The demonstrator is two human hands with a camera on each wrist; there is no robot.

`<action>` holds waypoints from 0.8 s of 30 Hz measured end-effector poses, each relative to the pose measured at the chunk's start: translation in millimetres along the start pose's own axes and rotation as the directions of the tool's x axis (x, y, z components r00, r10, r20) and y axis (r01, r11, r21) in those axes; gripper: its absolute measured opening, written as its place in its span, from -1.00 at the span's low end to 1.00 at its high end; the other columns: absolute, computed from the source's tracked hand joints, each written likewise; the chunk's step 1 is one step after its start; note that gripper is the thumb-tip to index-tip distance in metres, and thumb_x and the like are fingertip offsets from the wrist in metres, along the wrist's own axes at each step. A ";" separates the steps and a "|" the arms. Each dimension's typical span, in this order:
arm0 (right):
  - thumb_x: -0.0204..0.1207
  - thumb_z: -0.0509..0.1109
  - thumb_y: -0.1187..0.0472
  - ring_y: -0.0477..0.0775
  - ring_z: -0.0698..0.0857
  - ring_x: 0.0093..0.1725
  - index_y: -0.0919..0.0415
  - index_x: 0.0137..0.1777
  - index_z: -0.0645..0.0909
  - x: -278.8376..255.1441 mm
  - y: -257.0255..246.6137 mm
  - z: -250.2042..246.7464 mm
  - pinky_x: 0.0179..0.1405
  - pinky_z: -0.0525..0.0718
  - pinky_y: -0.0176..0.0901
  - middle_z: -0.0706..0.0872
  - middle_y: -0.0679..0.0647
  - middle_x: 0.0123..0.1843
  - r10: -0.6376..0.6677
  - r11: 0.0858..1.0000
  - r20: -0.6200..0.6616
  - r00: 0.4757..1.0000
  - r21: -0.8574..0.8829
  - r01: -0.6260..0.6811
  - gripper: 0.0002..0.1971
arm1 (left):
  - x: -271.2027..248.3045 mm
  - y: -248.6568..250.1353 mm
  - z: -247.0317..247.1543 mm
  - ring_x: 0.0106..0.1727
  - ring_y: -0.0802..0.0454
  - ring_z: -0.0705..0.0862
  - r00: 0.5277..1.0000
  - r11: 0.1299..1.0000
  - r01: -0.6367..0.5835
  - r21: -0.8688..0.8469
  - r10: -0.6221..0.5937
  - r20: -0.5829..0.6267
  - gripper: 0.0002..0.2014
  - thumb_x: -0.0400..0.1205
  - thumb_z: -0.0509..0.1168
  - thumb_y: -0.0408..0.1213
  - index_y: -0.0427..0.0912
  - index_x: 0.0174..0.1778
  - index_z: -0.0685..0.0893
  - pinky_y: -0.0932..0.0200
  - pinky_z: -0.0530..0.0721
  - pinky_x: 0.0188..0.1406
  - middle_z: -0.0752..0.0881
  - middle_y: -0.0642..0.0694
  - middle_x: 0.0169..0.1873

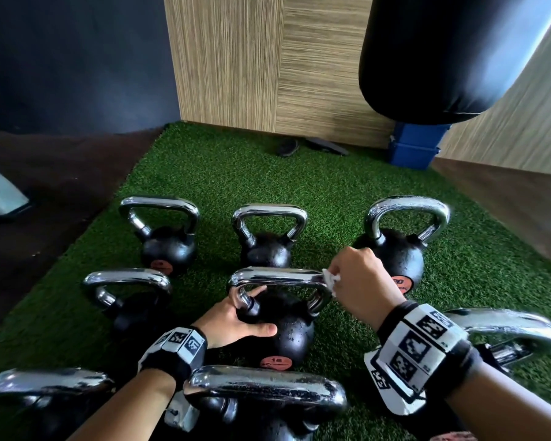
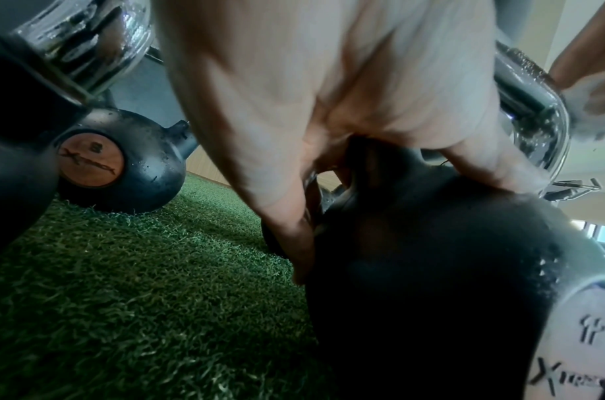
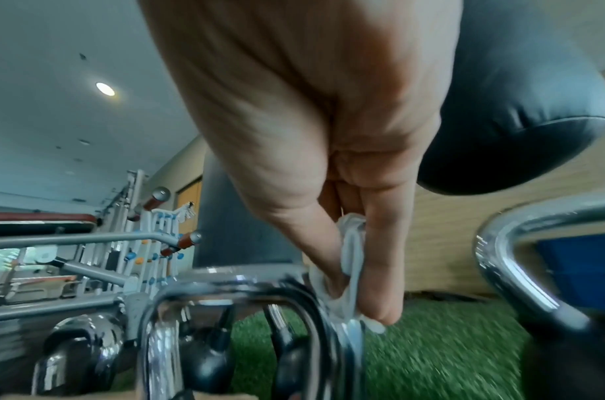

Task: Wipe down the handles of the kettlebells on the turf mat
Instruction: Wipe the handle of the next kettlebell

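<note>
A black kettlebell point(image 1: 287, 329) with a chrome handle point(image 1: 277, 277) stands mid-mat on the green turf point(image 1: 236, 173). My left hand point(image 1: 261, 310) grips it low on the handle's left leg, thumb lying on the ball. My right hand point(image 1: 336, 280) pinches a white wipe point(image 1: 330, 279) against the handle's right corner. The left wrist view shows my left hand point(image 2: 294, 108) on the dark ball point(image 2: 431, 270), with the wipe point(image 2: 588, 108) at the handle point(image 2: 534, 108). In the right wrist view the wipe point(image 3: 351, 259) is squeezed between thumb and fingers of my right hand point(image 3: 355, 297) on the handle point(image 3: 246, 287).
Several more kettlebells surround it: three behind point(image 1: 266, 246), one left point(image 1: 131, 300), one right point(image 1: 503, 329), others close in front point(image 1: 261, 396). A black punching bag point(image 1: 442, 58) hangs at upper right above a blue box point(image 1: 414, 148). Wood-panelled wall point(image 1: 236, 58) behind.
</note>
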State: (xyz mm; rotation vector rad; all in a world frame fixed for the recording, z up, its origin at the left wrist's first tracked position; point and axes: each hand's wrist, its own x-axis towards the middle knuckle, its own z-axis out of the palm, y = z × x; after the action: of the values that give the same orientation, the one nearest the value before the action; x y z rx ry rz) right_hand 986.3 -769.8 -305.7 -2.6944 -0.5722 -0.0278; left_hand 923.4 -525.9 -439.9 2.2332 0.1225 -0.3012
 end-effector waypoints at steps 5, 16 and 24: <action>0.53 0.47 0.32 0.03 0.73 -0.23 0.25 -0.03 0.79 -3.5 9.8 6.9 -0.37 0.64 -0.29 0.79 0.15 -0.11 0.099 0.993 -0.023 0.995 0.062 -0.098 -0.91 | -1.3 1.1 -0.4 0.68 0.06 0.34 1.000 1.000 0.002 -0.002 -0.002 0.005 -0.01 0.15 0.47 0.61 0.73 0.52 0.21 0.04 0.28 0.69 0.37 0.33 0.36; 0.31 0.59 0.38 -0.02 0.77 -0.22 0.12 -0.22 0.77 -2.3 27.7 40.6 -0.34 0.69 -0.28 0.83 0.05 -0.21 0.328 0.895 0.062 0.943 0.298 -0.331 -0.85 | -1.0 0.9 -0.7 0.57 0.21 0.39 1.000 0.999 -0.004 -0.045 0.005 0.021 -0.01 0.14 0.50 0.58 0.69 0.52 0.26 0.19 0.29 0.60 0.44 0.45 0.29; 0.40 0.55 0.33 0.02 0.80 -0.08 0.09 -0.11 0.76 -12.1 38.0 68.8 -0.11 0.81 -0.10 0.84 0.01 -0.10 0.379 0.805 0.127 0.917 0.444 -0.394 -0.86 | -3.8 6.5 -8.7 0.47 0.30 0.38 0.997 0.996 0.027 0.080 -0.032 0.063 0.03 0.19 0.46 0.60 0.54 0.61 0.26 0.35 0.34 0.45 0.43 0.39 0.40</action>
State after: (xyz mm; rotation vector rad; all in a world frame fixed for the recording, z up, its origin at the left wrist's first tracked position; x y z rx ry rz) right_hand 986.2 -780.8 -384.5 -2.2866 -0.0098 0.2354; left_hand 922.6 -523.1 -428.7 2.2993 0.1106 -0.3999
